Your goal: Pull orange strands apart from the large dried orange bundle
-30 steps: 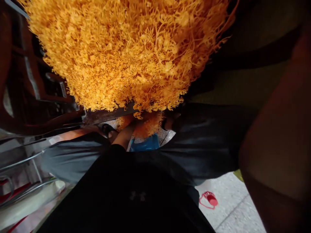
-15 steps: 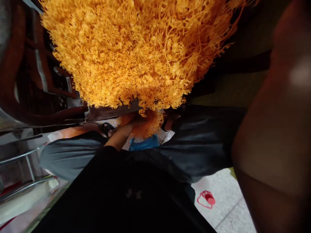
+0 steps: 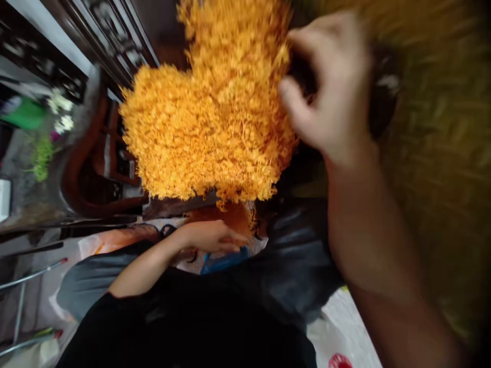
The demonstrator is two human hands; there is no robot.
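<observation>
A big heap of fluffy orange flower-like strands [image 3: 215, 128] fills the upper middle. At its right side is my right hand [image 3: 330, 76], blurred, thumb and forefinger apart at the edge of the heap, with a dark gap between them. Nothing plainly shows in its grasp. Below the heap, between my knees, my left hand [image 3: 213, 236] stretches its fingers to the right with nothing visible in them. It hovers over a blue plastic object [image 3: 222, 261], in front of an orange mass [image 3: 238, 217] partly hidden under the heap's edge.
Dark carved wooden furniture [image 3: 82, 179] stands at the left, with white flowers [image 3: 61, 110] beyond it. A yellowish woven surface [image 3: 441, 179] spreads on the right. Metal rods [image 3: 32, 276] are at lower left, and a red plastic piece [image 3: 339, 361] lies on the floor.
My right hand has come into view at the heap's right side; before, only a blurred arm showed. My left hand has drawn up from the orange mass. The view has shifted, showing more on the left.
</observation>
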